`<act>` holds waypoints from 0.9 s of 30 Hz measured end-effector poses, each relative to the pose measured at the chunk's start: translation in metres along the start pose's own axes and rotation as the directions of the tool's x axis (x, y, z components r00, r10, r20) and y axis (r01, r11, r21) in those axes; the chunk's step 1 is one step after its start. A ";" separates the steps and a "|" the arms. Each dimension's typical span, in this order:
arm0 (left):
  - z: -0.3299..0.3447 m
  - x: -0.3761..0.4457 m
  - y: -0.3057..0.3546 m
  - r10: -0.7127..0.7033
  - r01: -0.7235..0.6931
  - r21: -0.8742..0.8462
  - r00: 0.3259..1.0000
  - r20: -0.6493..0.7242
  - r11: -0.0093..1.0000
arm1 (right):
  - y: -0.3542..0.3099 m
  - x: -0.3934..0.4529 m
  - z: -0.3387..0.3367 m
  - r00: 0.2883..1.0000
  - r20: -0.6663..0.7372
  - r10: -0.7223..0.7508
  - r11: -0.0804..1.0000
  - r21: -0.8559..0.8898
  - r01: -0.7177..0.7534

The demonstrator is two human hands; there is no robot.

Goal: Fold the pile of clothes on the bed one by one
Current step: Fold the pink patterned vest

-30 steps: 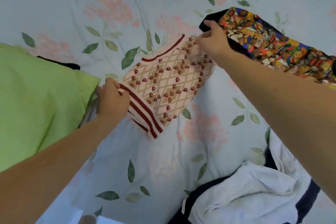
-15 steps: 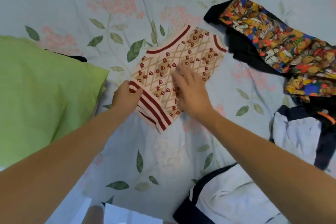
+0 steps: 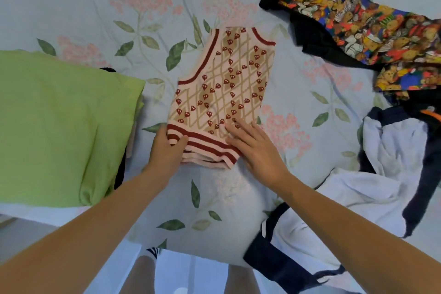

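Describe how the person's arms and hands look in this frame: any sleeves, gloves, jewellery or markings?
Both forearms are bare as far as the view shows; no sleeves appear. The left hand and right hand wear no gloves, and no rings, watch, bracelets or markings are visible on hands or wrists. Nails are too small to judge. Below, a white sock with dark stripes shows on one leg.
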State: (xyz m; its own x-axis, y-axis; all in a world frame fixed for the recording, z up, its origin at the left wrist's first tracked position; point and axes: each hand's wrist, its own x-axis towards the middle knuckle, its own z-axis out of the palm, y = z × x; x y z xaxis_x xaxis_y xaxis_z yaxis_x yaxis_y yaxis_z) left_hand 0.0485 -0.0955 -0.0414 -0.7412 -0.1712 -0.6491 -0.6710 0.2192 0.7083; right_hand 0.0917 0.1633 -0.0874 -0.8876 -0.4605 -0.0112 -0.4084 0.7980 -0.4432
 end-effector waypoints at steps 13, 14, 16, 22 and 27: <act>-0.027 -0.027 -0.067 0.388 -0.758 0.644 0.626 0.677 0.100 | -0.016 -0.079 0.016 0.990 0.133 0.037 0.992 -0.127 -0.020; -0.030 -0.023 -0.074 0.327 -0.786 0.616 0.596 0.733 0.051 | -0.018 -0.076 0.017 0.990 0.133 0.042 0.993 -0.119 -0.026; -0.033 -0.017 -0.080 0.265 -0.797 0.605 0.583 0.768 0.001 | -0.018 -0.073 0.018 0.991 0.122 0.046 0.997 -0.060 -0.039; -0.025 -0.018 -0.078 0.392 -0.806 0.591 0.531 0.751 -0.041 | -0.023 -0.055 -0.011 0.950 0.116 0.289 0.846 0.434 -0.310; -0.009 -0.004 -0.045 0.623 -0.844 0.457 0.523 0.581 0.283 | -0.009 -0.011 -0.057 0.913 0.132 0.386 0.765 0.506 -0.397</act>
State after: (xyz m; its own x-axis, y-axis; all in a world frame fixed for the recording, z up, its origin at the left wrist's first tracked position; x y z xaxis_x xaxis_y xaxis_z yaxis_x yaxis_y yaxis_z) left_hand 0.0813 -0.1131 -0.0681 -0.7937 0.6054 -0.0596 0.4453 0.6449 0.6212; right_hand 0.0933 0.1830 -0.0322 -0.9400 -0.1633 -0.2997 0.1478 0.5968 -0.7887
